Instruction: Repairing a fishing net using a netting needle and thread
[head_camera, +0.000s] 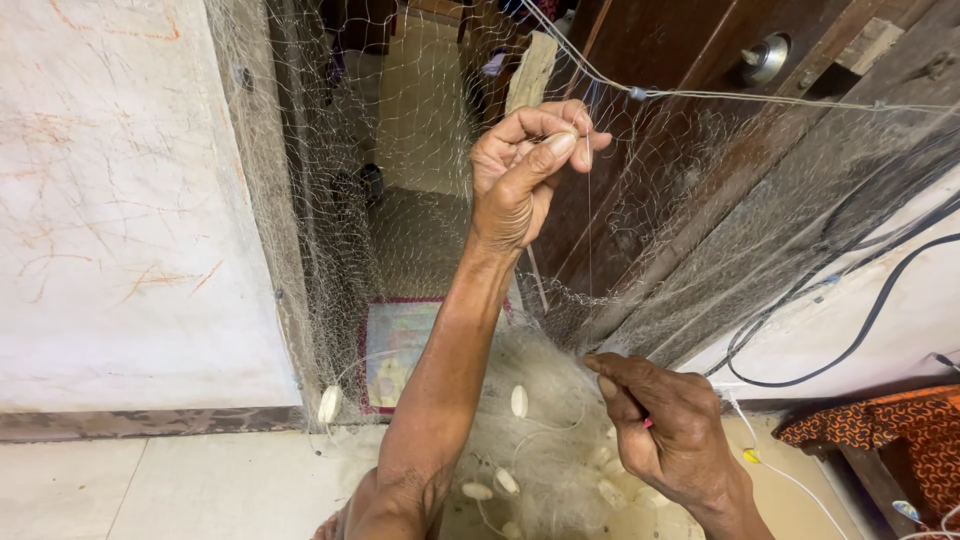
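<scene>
We count two hands on one fishing net (420, 180), which hangs across the doorway and piles up on the floor (180, 480). About eight white oval floats (519, 401) show in that pile, one more at its left edge. One door knob (765, 58) sits above the net's right side, and a couple of black cables (860, 330) loop to the right of it. The left hand (527, 165) is raised high against the net, arm stretched up, its grip pressed together with thumb and forefinger pinching a thin line (588, 250) that drops straight down. The right hand (665, 425) is low over the heap, its grip curled around a small pink tool (648, 423), forefinger pointing into the mesh.
</scene>
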